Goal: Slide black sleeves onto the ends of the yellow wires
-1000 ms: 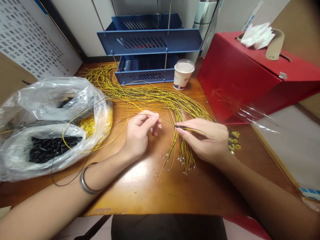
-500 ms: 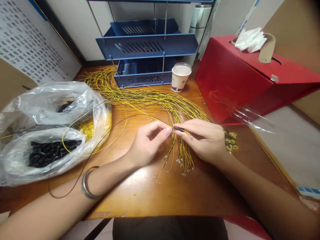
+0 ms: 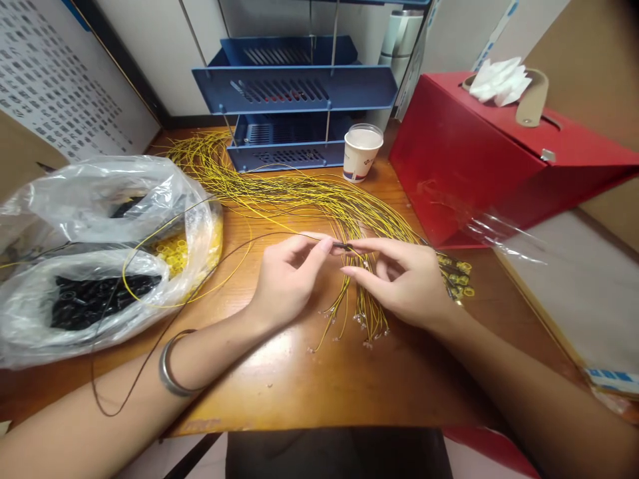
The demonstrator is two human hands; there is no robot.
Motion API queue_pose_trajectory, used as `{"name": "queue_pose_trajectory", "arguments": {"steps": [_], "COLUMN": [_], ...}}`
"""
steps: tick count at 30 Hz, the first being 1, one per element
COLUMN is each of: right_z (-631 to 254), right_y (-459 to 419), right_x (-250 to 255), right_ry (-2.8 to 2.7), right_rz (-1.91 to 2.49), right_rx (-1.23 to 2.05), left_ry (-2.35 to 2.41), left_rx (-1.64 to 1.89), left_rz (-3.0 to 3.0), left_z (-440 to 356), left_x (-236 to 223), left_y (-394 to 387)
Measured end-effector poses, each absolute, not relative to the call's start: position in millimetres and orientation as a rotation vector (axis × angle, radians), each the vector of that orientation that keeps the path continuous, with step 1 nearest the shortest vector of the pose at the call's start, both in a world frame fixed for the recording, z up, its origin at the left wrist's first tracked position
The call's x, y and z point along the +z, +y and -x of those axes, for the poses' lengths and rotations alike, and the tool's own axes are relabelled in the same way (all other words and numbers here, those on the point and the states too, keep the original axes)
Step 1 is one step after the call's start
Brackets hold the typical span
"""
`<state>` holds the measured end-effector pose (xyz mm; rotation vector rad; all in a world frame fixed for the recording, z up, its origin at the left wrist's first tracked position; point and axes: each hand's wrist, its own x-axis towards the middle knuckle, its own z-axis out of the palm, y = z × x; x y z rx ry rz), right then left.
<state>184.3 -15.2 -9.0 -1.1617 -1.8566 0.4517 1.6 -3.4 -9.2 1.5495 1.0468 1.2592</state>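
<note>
My left hand (image 3: 287,276) pinches a small dark sleeve-like piece (image 3: 343,246) between thumb and forefinger, with thin black and yellow wires running from it. The yellow wire (image 3: 124,276) and the black wire (image 3: 107,414) loop out to the left over my forearm. At the sleeve's right end is the forefinger of my right hand (image 3: 412,279), its thumb spread apart below. Behind and under both hands lies a bundle of yellow and black wires (image 3: 294,189), several ends of which carry small clear tips (image 3: 367,319).
At left, a clear plastic bag (image 3: 150,173) holds black rings (image 3: 100,299) and yellow rings (image 3: 172,256). A paper cup (image 3: 360,156) stands by the blue rack (image 3: 299,93). To the right are a red box (image 3: 449,166) and yellow-ended pieces (image 3: 462,279).
My right thumb and forefinger have parted from around the dark piece. My left hand has shifted slightly left and up and now pinches that piece.
</note>
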Motion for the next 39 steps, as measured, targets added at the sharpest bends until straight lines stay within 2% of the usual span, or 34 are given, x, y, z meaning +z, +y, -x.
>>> {"name": "queue_pose_trajectory", "arguments": {"steps": [5,8,15,30,35,39], "right_z": [-182,-180,-176,-177,-178,-178], "right_y": [-22,-23,-24,-23,-22,-21], "right_x": [-2,0,1,9,4,2], "right_ry": [-1.608,-1.477,-1.470,-1.370,-1.304,-1.307], "right_rz": [1.290,1.257,1.286,1.255,1.265,1.248], "right_rx": [0.924,1.068,1.016,1.204,1.124,1.193], "left_ry": [1.176,1.195,1.181,1.113,1.094,1.087], "left_rx": [1.287,1.294,1.291,1.283,1.277,1.282], "left_rz": [-1.556,-1.540,-1.535,-1.463,-1.429,-1.411], "left_z": [-3,-4,-2,-4,-5,-5], "left_x": [-3,-3,-4,-4,-4,-4], "left_y": [-4,-5,-5,-5,-7,-7]}}
